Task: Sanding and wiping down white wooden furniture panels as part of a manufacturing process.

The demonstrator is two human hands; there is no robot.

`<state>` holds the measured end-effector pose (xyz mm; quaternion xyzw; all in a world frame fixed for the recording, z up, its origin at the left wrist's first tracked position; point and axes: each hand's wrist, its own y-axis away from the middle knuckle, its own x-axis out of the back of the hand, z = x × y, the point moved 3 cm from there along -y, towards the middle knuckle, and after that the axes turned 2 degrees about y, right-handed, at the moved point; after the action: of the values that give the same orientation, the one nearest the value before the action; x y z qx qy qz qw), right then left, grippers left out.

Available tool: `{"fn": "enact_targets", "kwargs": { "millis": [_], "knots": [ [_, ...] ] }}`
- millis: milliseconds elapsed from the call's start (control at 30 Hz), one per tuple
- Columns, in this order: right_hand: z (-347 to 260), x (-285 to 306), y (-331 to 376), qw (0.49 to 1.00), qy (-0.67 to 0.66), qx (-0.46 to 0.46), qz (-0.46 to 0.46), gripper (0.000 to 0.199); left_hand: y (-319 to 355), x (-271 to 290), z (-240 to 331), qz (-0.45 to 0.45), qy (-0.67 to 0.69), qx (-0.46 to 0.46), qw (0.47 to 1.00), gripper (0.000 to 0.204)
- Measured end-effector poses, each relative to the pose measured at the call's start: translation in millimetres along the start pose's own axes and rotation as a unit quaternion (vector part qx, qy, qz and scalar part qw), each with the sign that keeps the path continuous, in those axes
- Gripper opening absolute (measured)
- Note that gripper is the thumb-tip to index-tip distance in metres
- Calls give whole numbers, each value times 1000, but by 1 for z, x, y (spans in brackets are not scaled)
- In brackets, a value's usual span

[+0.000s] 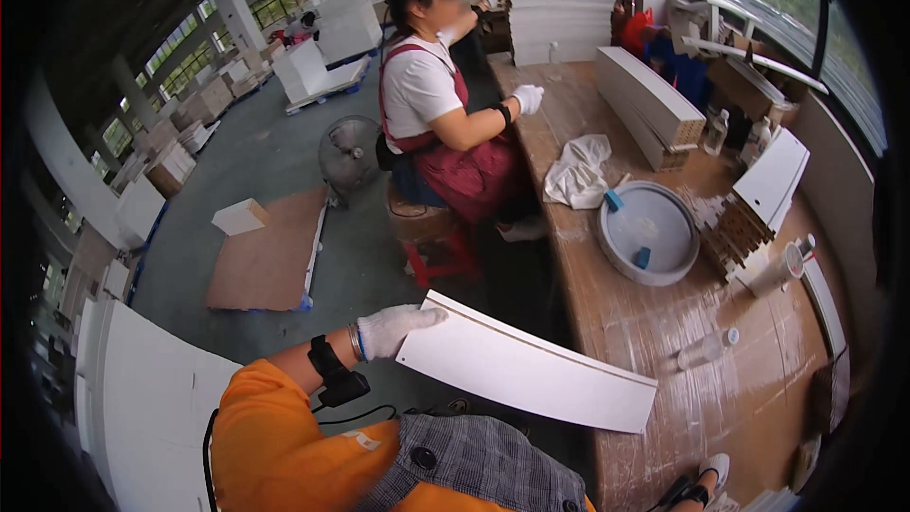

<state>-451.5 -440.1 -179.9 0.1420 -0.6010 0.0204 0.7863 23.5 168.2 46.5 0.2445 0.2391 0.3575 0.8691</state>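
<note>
My left hand (393, 330), in a white glove, grips one end of a long white board (531, 360). The board lies slantwise in front of me, and its far right end reaches over the edge of the table (654, 474). Small holes show near the gripped end, and a thin groove runs along its upper long side. At the lower right, my right hand (718, 469), also gloved in white, is over the table, away from the board. Its fingers are too small and partly hidden to read.
A round grey basin (648, 232) with blue sponges stands on the table beside a white cloth (578, 171). Stacked boards (654, 100), a clear bottle (709, 349) and a plastic cup (777, 270) are there too. A co-worker (445, 95) sits across, near a fan (349, 154).
</note>
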Motion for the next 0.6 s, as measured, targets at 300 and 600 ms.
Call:
{"fn": "enact_targets", "kwargs": {
  "millis": [300, 600],
  "knots": [
    [-57, 81, 47, 982, -144, -18, 124, 31, 9, 23, -33, -44, 72, 112, 990, 53],
    [-63, 90, 87, 915, -326, -33, 236, 35, -3, 28, -52, -51, 68, 69, 994, 54]
  ]
}}
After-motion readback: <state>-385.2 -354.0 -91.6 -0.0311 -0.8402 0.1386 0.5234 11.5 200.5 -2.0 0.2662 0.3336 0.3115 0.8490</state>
